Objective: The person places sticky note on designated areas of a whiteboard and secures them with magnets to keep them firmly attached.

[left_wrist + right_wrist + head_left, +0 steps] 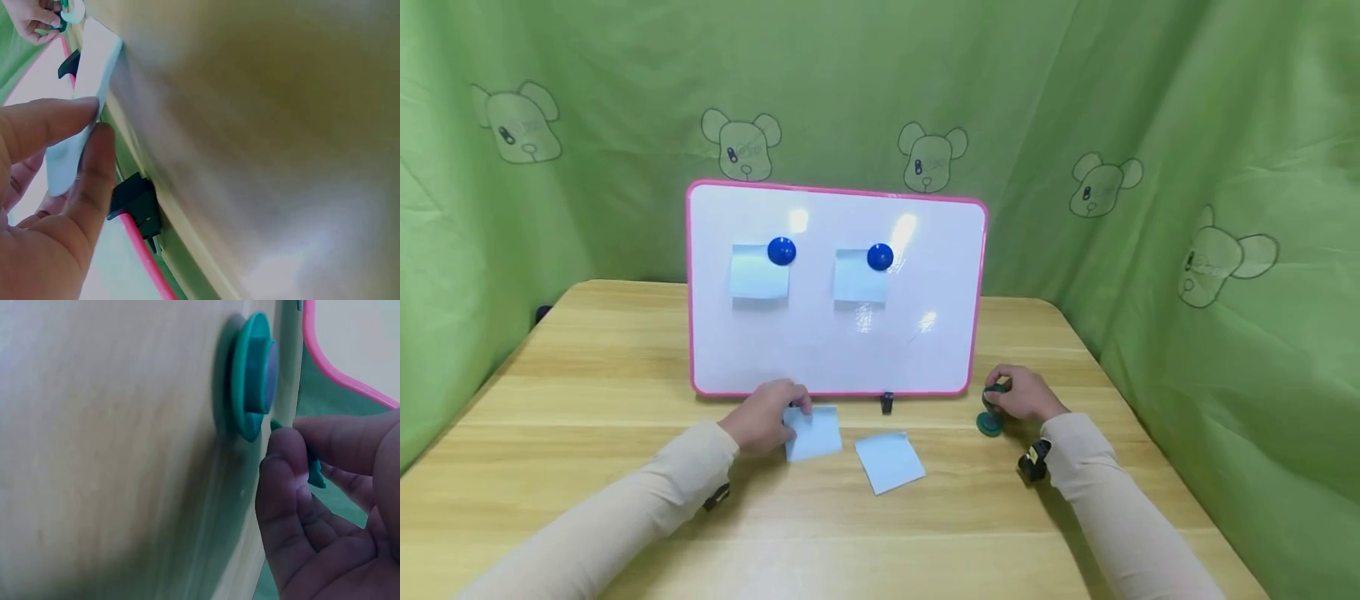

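Green cloth (842, 58) backs the desk (820, 550): near the whiteboard (805, 346), the left hand (763, 418) pinches a likely flimsy sticky note (819, 435), best edge-held, the right hand (1024, 393) a stiff-looking green magnet (316, 472).

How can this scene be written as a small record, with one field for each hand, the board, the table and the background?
Left hand: pinches a light blue note
Right hand: pinches a green magnet
Whiteboard: pink-framed, upright; bears two posted notes, a blue magnet at each one's upper right corner
Table: wood-patterned; a loose note and, beside the right hand, a second green magnet
Background: green cloth with animal-head drawings
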`<state>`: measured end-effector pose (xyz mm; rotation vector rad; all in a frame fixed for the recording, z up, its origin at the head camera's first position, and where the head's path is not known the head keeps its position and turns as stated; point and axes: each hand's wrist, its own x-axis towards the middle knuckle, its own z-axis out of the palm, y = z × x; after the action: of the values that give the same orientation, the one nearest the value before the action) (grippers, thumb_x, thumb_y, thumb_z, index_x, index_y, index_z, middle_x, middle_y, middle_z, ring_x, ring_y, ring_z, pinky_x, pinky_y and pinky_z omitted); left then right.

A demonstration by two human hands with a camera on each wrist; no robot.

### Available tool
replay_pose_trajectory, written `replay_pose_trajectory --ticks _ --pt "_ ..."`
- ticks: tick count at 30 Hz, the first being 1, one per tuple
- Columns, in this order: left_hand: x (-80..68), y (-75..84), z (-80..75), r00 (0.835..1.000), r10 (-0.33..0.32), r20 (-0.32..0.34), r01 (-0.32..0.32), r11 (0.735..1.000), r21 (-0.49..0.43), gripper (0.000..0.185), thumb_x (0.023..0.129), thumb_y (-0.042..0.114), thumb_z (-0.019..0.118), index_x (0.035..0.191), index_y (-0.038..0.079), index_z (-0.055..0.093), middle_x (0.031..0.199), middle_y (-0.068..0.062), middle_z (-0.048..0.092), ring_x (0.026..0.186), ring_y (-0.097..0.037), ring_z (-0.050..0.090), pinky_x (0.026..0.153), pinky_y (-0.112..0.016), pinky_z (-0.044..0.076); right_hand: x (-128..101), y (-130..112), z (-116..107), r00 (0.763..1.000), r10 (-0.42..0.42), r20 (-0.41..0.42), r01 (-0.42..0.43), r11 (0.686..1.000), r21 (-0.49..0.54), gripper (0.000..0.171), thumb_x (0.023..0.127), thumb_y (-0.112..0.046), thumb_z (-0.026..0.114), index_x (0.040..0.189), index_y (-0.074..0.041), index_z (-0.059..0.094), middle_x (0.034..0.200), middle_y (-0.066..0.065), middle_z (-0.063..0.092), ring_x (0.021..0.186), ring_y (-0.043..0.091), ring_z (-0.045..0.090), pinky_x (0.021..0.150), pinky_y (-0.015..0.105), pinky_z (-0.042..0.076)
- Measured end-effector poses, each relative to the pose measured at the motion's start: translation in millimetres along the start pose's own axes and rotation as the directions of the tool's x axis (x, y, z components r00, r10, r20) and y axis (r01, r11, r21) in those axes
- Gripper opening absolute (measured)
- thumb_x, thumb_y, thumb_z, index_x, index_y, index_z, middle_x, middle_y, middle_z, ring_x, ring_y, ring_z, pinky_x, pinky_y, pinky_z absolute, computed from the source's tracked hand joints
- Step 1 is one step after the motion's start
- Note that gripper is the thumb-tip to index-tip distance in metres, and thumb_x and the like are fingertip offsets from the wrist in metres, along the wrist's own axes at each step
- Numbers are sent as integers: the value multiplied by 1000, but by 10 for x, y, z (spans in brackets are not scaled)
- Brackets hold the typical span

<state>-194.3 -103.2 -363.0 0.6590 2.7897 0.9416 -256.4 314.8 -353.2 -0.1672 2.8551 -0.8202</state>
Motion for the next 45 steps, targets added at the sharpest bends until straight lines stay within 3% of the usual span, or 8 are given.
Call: replay_pose_trajectory --ticks 7,13,20,27,34,40,45 --pt "35 73 -75 999 -21 -27 20 999 -33 28 80 -7 68 98 13 64 117 -5 61 95 -21 53 90 -39 49 -7 -33 -31 1000 -8 -19 8 1000 -1 22 90 -13 66 107 -1 61 88 12 62 77 24 59 67 34 49" --pt "65 185 -128 998 -9 -54 6 999 -44 33 82 -6 68 110 10 64 124 -7 59 105 -23 53 97 -41 47 -31 -45 -83 999 -20 -49 20 1000 6 27 89 -12 65 111 3 61 101 17 62 86 28 60 76 40 50" --pt "114 264 -193 993 65 -95 -70 996 -48 29 82 -7 67 107 8 64 119 -9 59 94 -22 57 84 -35 53 -58 -62 -115 995 -27 -96 30 999 39 24 90 -16 64 108 0 64 100 16 64 82 24 61 73 38 50" --pt "185 355 -222 994 37 -100 -44 997 -71 28 83 -4 68 108 10 64 117 -7 59 93 -22 57 84 -36 54 -82 -98 -140 995 -14 -97 21 997 75 32 91 -16 67 117 2 62 106 17 62 93 30 56 75 37 49" --pt "265 451 -262 993 33 -109 -42 996 -83 36 83 -5 67 115 10 63 123 -6 57 94 -21 56 81 -33 53 -95 -111 -155 993 -27 -111 39 993 110 37 96 -30 61 118 0 58 112 21 60 94 31 60 75 38 53" --pt "339 523 -296 994 30 -101 -39 996 -86 39 83 -6 65 119 10 61 125 -6 55 94 -21 56 81 -32 53 -102 -150 -170 988 -39 -152 60 989 137 43 97 -41 55 113 -1 55 109 26 61 85 34 65 67 34 53" --pt "406 577 -317 995 28 -99 -35 996 -76 41 83 -6 64 120 10 60 127 -6 54 96 -21 55 84 -33 52 -103 -176 -180 981 -67 -181 89 989 117 41 100 -41 50 111 -2 57 93 23 64 80 37 64 59 32 48"
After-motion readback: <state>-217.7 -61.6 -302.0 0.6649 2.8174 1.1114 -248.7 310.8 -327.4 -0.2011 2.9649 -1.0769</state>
